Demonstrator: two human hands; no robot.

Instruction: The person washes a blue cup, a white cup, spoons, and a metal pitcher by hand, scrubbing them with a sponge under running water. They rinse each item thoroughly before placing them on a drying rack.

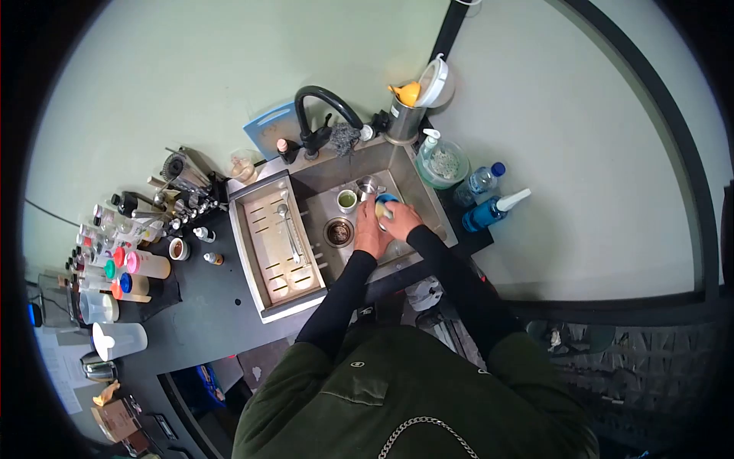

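Both of my hands are down in the metal sink (pixel 317 177), close together over its right part. My right hand (pixel 403 222) is closed on a pale yellow sponge (pixel 383 210). Beside it my left hand (pixel 370 233) grips a small blue cup (pixel 388 198), mostly covered by the fingers, and the sponge is against it. Just past the hands, a metal pitcher (pixel 368 184) and a white cup with green inside (pixel 347 200) stand on the sink floor. The drain (pixel 339 232) lies left of my left hand.
A black faucet (pixel 329 91) arches over the sink's back. On the left, a drying tray (pixel 264 252) holds spoons and glasses. A soap pump bottle (pixel 430 141), a water bottle (pixel 483 180) and a blue spray bottle (pixel 482 218) line the right side. Several bottles crowd the left counter (pixel 210 298).
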